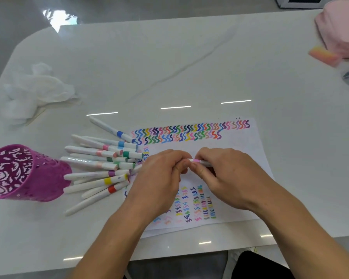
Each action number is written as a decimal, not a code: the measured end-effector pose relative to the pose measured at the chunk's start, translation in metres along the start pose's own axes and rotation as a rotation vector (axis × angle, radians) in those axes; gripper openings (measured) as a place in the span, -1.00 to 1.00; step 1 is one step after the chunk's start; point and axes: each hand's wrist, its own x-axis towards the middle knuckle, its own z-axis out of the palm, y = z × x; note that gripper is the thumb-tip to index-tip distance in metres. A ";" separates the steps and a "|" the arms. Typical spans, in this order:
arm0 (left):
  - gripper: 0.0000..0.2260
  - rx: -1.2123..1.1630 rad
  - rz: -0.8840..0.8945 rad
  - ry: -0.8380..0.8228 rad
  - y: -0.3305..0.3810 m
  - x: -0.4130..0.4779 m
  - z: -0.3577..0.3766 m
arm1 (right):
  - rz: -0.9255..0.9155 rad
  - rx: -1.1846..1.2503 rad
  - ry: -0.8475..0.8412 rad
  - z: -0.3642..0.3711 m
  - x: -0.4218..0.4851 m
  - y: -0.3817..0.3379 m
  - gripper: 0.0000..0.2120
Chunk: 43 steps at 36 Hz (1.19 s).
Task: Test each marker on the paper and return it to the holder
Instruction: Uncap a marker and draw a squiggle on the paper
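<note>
Both hands hold one white marker with a pink band (195,160) over the middle of the paper (240,158). My left hand (161,176) pinches its left end, where the cap sits. My right hand (224,178) grips the barrel. The sheet carries rows of coloured squiggles along its top and short marks near its bottom. Several white markers with coloured bands (101,164) lie in a loose pile left of the paper. A purple cut-out holder (18,174) lies tilted at the far left, its mouth facing up and left.
A crumpled white tissue (34,89) lies at the back left of the white marble table (169,67). A pink cloth item (343,29) and an orange-pink block (322,56) sit at the far right edge. The table's front edge runs just below my forearms.
</note>
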 end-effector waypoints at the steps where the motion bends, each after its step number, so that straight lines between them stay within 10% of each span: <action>1: -0.83 -0.009 0.000 0.014 0.001 0.002 0.001 | -0.001 -0.008 0.012 -0.001 0.000 0.002 -0.67; 17: -0.62 -0.253 -0.089 0.079 0.007 0.017 0.009 | -0.009 -0.008 0.134 -0.004 0.007 0.015 -0.61; 23: -0.83 -0.280 -0.115 0.121 0.006 0.019 0.005 | 0.041 0.024 0.170 -0.006 0.007 0.014 -0.46; 28: -0.86 -0.154 -0.053 0.184 0.013 0.017 0.006 | 0.122 0.123 0.109 -0.011 0.004 0.018 -0.70; 31: -0.85 -0.096 -0.058 0.203 0.013 0.018 0.008 | 0.207 0.279 0.092 -0.011 0.002 0.030 -0.88; 43: -0.81 0.111 0.082 0.139 0.011 0.018 0.020 | 0.322 1.158 0.323 -0.017 0.002 0.052 -0.56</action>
